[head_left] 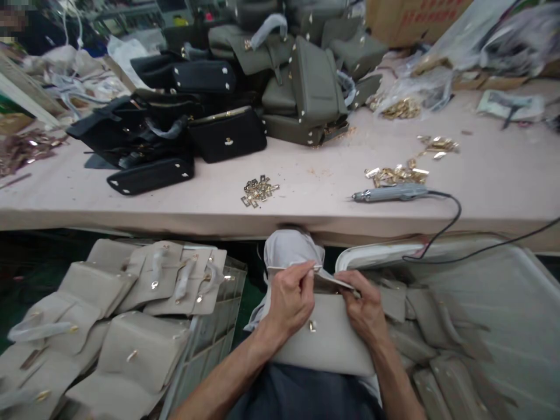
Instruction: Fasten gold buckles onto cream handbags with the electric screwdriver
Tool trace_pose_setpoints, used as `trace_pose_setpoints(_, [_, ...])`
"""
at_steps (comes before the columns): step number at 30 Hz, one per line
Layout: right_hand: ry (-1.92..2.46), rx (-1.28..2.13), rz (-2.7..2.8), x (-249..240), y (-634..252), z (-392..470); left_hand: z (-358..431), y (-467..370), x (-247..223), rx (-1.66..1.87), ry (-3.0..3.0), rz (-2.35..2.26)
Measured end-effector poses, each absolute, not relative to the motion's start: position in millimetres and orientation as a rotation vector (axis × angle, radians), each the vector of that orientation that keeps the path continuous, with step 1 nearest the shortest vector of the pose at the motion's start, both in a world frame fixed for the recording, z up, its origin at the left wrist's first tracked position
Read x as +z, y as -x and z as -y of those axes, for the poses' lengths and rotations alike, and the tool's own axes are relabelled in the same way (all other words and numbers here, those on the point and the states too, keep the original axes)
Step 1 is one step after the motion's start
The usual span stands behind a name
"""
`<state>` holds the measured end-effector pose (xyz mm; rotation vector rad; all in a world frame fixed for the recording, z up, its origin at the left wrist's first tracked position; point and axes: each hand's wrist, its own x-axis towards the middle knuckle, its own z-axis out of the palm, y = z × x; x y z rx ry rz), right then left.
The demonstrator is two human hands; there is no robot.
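A beige handbag point(332, 341) rests on my lap below the table edge, its wrapped handle point(289, 248) sticking up. My left hand point(286, 303) grips the bag's top edge by the flap. My right hand point(365, 309) pinches the same upper rim from the right side. A small gold clasp point(311, 326) shows on the bag's front between my hands.
The pink work table point(315, 204) carries black handbags point(175, 128), olive handbags point(306, 87), gold fittings point(258, 191) and an electric screwdriver point(389, 193) with its cable. A crate of beige bags point(131, 326) stands left, a grey bin point(481, 326) with more right.
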<state>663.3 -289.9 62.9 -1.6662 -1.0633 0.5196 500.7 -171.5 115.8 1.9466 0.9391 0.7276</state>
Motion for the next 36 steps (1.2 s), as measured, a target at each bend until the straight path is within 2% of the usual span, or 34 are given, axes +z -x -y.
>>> trace_pose_setpoints(5, [1.664,0.543,1.047,57.6,-665.6,287.8,172.1,-511.3,106.1,0.517,-1.133,-0.978])
trace_pose_setpoints(13, [1.748,0.799,1.105,73.3,-693.1,281.3,186.3,-515.2,71.4,0.698,-0.882,-1.02])
trace_pose_setpoints(17, [1.589,0.91,1.102,94.2,-739.7,275.9,190.3,-515.2,68.5,0.754,-0.931,-1.018])
trace_pose_setpoints(19, [1.542,0.809,1.083,108.6,-770.3,263.3,189.0,-515.2,67.9,0.767,-0.983,-1.018])
trace_pose_setpoints(23, [1.748,0.217,1.059,138.0,-832.9,210.1,186.0,-513.5,65.6,0.8,-1.046,-1.015])
trace_pose_setpoints(27, [1.983,-0.115,1.267,156.0,-881.5,140.4,183.3,-508.0,59.8,0.762,-1.1,-0.96])
trace_pose_setpoints(31, [2.063,-0.107,1.425,166.3,-905.5,93.4,178.9,-502.5,48.8,0.743,-1.176,-0.902])
trace_pose_setpoints(36, [2.081,0.019,1.453,170.0,-903.5,85.6,182.3,-496.0,54.5,0.779,-1.208,-0.882])
